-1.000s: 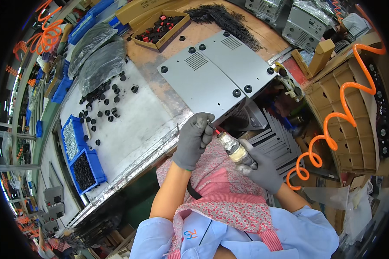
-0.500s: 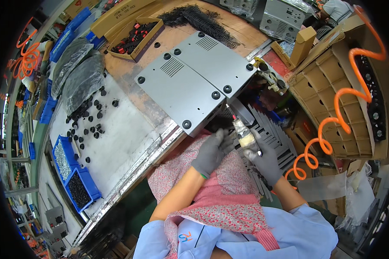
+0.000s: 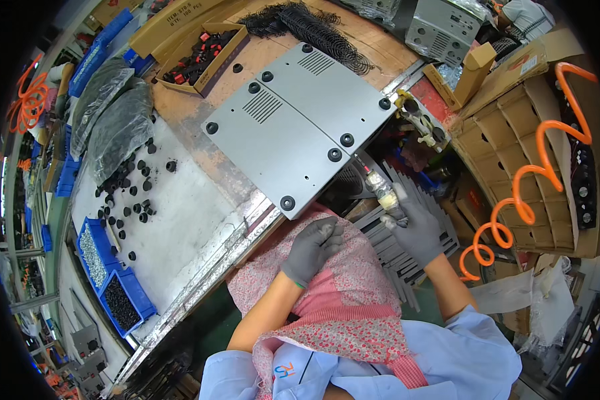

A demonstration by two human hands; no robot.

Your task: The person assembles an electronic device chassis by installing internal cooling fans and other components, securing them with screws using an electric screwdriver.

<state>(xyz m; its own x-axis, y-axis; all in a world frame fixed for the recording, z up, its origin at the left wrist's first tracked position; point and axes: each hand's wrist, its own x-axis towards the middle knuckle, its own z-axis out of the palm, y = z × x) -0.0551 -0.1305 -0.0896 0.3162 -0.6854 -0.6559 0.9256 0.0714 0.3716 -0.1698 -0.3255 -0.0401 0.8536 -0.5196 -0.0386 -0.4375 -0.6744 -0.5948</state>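
Two grey metal cases (image 3: 280, 143) (image 3: 333, 87) lie side by side at the table's edge, with slotted vents and round black rubber feet (image 3: 287, 203) at their corners. My right hand (image 3: 417, 230), in a grey glove, is closed around a taped power screwdriver (image 3: 384, 195). Its thin bit points up and left at the near right corner of the cases, close to a foot. In front of the cases, over the pink apron, my left hand (image 3: 312, 250) is gloved too, its fingers curled in. Whatever those fingers may hold is hidden.
Loose black rubber feet (image 3: 137, 207) are scattered on the table's left, by blue bins (image 3: 120, 300) of small parts. A carton of black and red parts (image 3: 200, 60) stands farther back. At right hangs an orange coiled hose (image 3: 527, 200) before a divided cardboard box (image 3: 507, 153); grey strips (image 3: 407, 267) lie below.
My left hand has drawn back left and down, away from the screwdriver. My right hand has shifted slightly right with the screwdriver. The cases appear slightly shifted as the view moved.
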